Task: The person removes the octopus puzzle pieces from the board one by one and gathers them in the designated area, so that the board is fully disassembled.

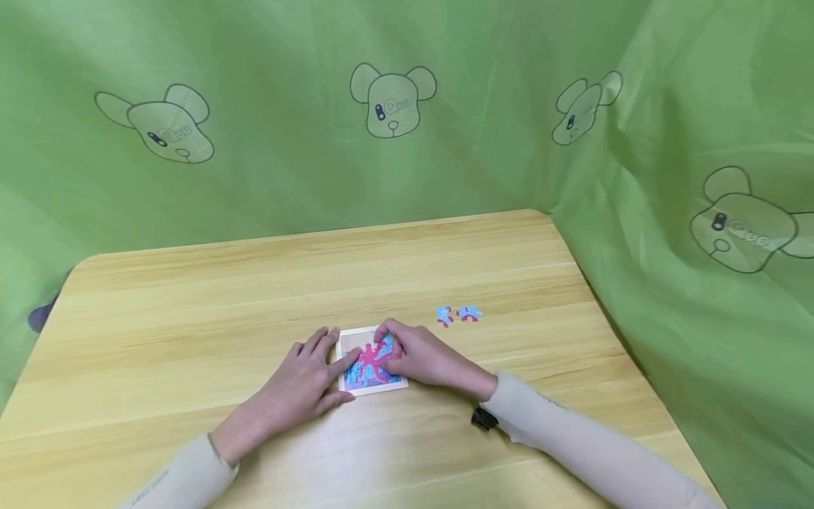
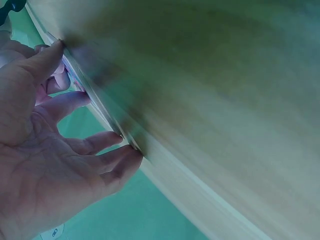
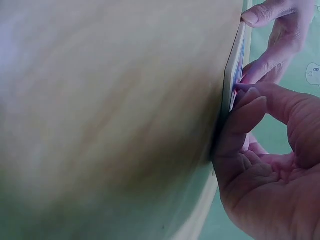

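Observation:
A small white-framed jigsaw puzzle [image 1: 373, 387] lies on the table, its picture a pink octopus on blue. Bare beige backing shows at its upper left. My left hand [image 1: 299, 385] is spread along the puzzle's left side; its index fingertip touches the picture, and other fingertips rest by the frame, as the left wrist view [image 2: 65, 150] also shows. Over the puzzle's right side, my right hand [image 1: 422, 357] has curled fingers, with thumb and index finger about a blue puzzle piece [image 1: 385, 348]. Its fingers partly hide that piece. In the right wrist view, the thumb tip meets the puzzle surface.
Two loose blue and pink puzzle pieces, one [image 1: 444, 315] left of the other [image 1: 470, 312], lie beyond the right hand. The wooden table [image 1: 254, 297] has rounded far corners. Green curtain [image 1: 273, 162] with bear-head drawings hangs behind and to the right.

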Available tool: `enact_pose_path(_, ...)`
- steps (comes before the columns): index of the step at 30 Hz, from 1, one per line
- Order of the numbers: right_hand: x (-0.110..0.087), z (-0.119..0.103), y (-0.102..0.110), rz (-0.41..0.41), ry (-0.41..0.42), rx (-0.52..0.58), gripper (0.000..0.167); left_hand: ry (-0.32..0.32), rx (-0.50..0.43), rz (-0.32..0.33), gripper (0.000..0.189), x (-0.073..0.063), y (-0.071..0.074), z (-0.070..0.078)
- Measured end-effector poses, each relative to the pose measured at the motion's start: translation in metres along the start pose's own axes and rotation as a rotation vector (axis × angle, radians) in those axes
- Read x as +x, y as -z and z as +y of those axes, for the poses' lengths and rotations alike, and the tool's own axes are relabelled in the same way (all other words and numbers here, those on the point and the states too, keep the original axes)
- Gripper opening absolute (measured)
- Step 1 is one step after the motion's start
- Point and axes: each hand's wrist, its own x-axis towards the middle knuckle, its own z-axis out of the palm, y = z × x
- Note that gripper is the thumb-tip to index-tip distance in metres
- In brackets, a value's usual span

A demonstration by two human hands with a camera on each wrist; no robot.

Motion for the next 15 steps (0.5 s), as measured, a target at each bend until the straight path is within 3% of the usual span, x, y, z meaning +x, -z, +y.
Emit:
enact_pose_path(11,0.0011,-0.0009,0.0044,0.014,-0.021,0.012,0.048,-0.006,0.007,0.01,0.069,-0.0006,-0.0002,-0.0005)
enact_pose_path(15,0.0063,0.0001,0.0061,0.018,-0.047,0.007,0.043,-0.003,0.008,0.007,0.069,-0.0012,-0.0009,-0.0004)
